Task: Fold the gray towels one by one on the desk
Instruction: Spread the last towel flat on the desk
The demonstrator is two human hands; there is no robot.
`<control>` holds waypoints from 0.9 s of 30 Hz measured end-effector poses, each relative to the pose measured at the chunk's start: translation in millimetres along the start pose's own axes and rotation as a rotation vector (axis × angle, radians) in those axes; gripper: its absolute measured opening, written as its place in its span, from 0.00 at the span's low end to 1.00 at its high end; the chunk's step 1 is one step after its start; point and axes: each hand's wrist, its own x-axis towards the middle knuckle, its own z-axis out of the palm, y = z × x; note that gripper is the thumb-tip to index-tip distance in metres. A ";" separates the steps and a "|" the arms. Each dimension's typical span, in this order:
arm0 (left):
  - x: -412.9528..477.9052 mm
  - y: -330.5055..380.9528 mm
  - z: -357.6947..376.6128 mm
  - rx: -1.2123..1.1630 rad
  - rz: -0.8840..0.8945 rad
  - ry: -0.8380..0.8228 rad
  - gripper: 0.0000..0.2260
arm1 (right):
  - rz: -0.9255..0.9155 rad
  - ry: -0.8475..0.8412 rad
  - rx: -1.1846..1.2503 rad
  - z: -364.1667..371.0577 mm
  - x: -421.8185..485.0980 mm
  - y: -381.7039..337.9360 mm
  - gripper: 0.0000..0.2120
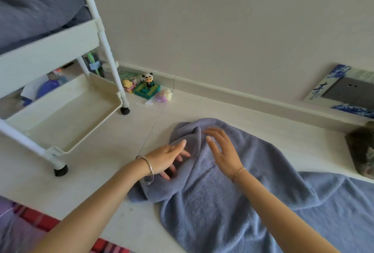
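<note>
A blue-grey towel [212,202] lies rumpled across the white desk [97,171], with a bunched ridge at its far end and its right part running off toward the lower right. My left hand [168,158] reaches in from the left with fingers spread and tucked against a fold at the towel's left edge. My right hand [221,149] hovers over the ridge, fingers straight and spread, holding nothing. More grey towels [34,7] are piled in the top tray of the white cart.
A white rolling cart [66,117] stands on the desk at the left, its lower tray and black casters close to the towel. Small figurines [148,86] sit by the wall. A blue-patterned box [344,90] and a dark object [362,151] are at the right.
</note>
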 end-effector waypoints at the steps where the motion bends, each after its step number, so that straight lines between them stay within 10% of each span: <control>1: -2.2 -3.2 0.5 -0.095 -0.040 -0.055 0.22 | 0.015 -0.072 -0.005 3.9 -0.4 -3.1 0.15; 9: 35.7 -45.3 -11.2 0.070 -0.017 0.499 0.10 | -0.041 -0.454 -0.380 32.4 -32.8 7.7 0.37; 16: 44.1 -60.9 12.2 -0.017 -0.061 0.333 0.24 | -0.034 -0.467 -0.353 18.0 -71.4 17.2 0.43; 22: 39.8 -43.1 26.9 -0.762 -0.212 0.150 0.24 | 0.119 -0.503 -0.209 4.8 -75.5 5.9 0.33; 27: 34.3 -26.3 25.6 -0.478 -0.107 0.067 0.34 | -0.006 -0.046 -0.045 -10.1 -39.9 -17.8 0.19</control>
